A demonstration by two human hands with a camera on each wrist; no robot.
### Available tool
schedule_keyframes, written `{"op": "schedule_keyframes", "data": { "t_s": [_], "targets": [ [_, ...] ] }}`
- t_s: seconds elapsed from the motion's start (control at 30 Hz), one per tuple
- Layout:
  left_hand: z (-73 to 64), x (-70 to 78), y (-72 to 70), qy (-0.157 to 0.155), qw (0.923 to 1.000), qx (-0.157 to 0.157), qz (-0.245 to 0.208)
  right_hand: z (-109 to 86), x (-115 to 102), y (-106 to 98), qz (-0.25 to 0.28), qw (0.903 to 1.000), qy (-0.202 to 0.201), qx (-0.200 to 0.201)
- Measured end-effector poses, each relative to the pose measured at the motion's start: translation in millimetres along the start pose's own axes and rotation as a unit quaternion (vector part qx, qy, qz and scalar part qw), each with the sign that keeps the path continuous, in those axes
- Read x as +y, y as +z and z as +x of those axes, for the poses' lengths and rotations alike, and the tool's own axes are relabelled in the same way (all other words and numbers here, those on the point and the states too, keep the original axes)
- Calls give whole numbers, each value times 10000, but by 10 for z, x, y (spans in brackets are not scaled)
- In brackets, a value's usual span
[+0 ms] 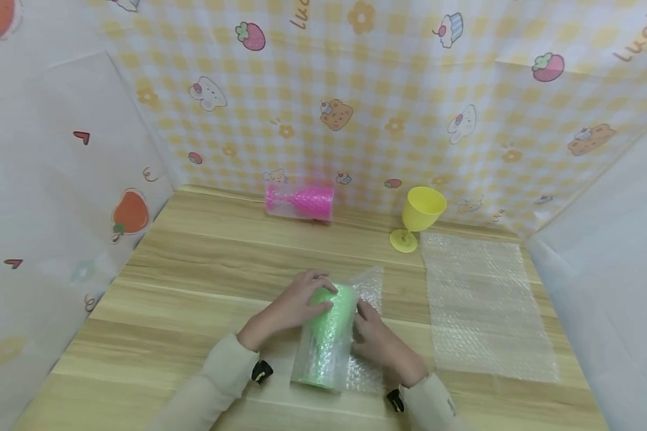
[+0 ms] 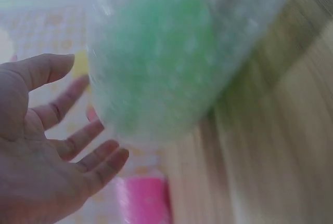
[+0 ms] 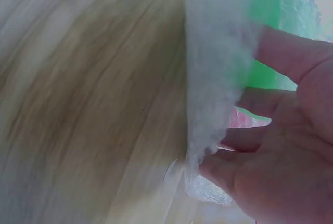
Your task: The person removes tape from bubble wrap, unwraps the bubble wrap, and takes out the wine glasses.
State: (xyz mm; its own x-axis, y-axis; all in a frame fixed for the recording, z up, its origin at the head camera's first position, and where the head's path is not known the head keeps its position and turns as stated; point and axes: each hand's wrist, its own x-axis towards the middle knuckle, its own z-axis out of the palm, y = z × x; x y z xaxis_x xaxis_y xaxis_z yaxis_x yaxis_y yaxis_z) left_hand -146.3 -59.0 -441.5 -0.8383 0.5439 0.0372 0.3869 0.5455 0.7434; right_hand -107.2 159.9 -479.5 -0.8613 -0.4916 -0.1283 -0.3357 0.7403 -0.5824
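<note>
I see a bright green, plastic-looking goblet (image 1: 323, 326), rolled in clear bubble wrap (image 1: 338, 366), lying on its side on the wood-grain desk (image 1: 156, 323) between both hands. Its long axis runs away from the person, wide end farthest. The left hand (image 1: 299, 302) is at the far left side, fingers loosely spread. The right hand (image 1: 380, 341) flanks the opposite side, fingers extended against the wrap; it's nearer the loose flap (image 1: 368, 374) spreading rightward.
</note>
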Motion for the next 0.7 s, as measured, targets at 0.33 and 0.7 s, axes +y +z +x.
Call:
{"op": "schedule_keyframes", "data": {
  "t_s": [0.33, 0.7],
  "targets": [
    [-7, 467, 371, 699, 9333, -118, 3520, -23, 35, 53, 231, 9997, 88, -94],
    [30, 678, 464, 166, 8825, -665, 4653, -30, 68, 37, 380, 9987, 84, -341]
  ]
}}
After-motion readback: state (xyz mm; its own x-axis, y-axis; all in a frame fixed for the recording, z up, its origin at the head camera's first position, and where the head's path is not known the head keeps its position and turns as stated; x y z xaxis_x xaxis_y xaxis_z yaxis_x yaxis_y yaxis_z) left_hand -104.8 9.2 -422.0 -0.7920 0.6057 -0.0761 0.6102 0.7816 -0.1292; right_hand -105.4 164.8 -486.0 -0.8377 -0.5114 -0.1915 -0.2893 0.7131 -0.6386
